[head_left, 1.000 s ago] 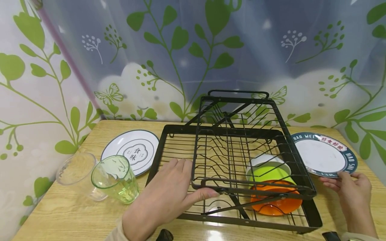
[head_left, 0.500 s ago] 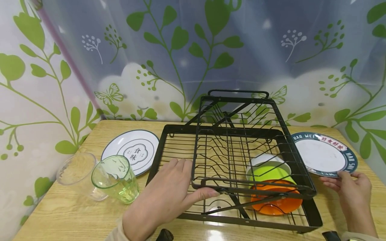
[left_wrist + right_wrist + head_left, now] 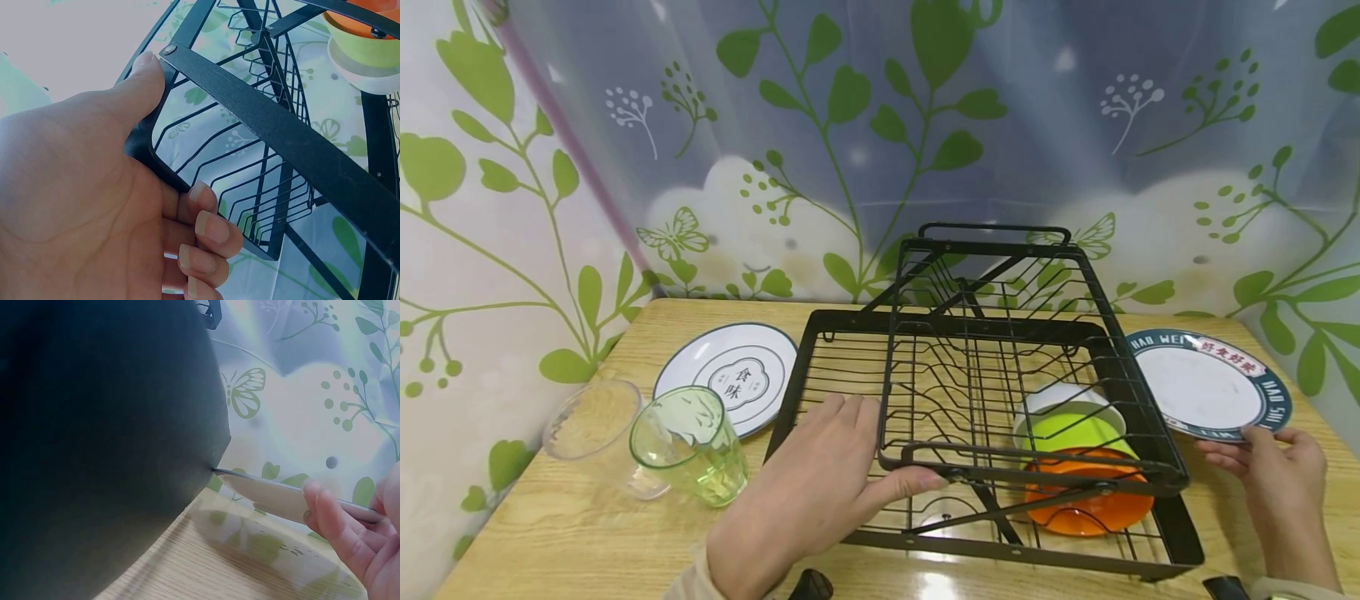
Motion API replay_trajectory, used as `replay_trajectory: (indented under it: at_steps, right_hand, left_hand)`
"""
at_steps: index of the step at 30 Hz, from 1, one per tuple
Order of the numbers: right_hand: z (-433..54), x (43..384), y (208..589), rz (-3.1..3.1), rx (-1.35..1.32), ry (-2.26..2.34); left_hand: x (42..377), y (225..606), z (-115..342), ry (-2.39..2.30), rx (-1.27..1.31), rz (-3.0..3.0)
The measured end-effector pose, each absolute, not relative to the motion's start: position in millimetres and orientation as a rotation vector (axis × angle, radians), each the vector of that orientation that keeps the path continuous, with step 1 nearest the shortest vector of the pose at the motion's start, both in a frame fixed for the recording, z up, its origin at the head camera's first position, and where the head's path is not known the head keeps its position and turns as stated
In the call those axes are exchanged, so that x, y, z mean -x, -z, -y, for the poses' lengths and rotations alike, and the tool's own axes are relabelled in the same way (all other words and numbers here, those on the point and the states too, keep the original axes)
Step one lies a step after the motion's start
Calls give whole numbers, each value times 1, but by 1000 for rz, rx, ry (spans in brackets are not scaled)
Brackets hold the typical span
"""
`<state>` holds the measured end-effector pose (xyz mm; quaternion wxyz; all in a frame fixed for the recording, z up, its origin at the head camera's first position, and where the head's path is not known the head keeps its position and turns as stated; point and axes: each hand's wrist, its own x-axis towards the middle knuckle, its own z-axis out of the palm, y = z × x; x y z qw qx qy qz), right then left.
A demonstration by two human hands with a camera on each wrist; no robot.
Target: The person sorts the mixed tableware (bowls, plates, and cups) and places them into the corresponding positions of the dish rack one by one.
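My left hand grips the front left corner of the upper tier of a black wire dish rack. In the left wrist view the thumb lies along the frame, and the fingers curl around its lower edge. At the right, my right hand pinches the near rim of a white plate with a dark teal lettered border. Seen edge-on in the right wrist view, this plate is tilted, its underside above the table.
White, lime green and orange bowls nest in the rack's lower tier. A white plate, a green glass and a clear cup stand left. Behind the wooden table hangs a leaf-patterned curtain.
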<state>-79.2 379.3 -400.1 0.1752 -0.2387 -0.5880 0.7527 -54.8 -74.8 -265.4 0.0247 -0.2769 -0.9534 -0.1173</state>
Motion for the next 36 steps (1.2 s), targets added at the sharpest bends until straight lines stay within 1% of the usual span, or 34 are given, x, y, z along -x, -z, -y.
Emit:
replay_trajectory:
  at_steps: [7,19,28,36]
  right_hand:
    - [-379,79,400,1655,652,-2143]
    - [-379,79,400,1692,692,-2120]
    - [-381,79,404,1649,592,-2162]
    - [-382,79,405,1648,607,-2165]
  left_hand:
    - [54,265,75,392,848,2975]
    - [55,265,75,377,851,2970]
    - [54,265,75,369,852,2959]
    - [54,265,75,363,849,2959]
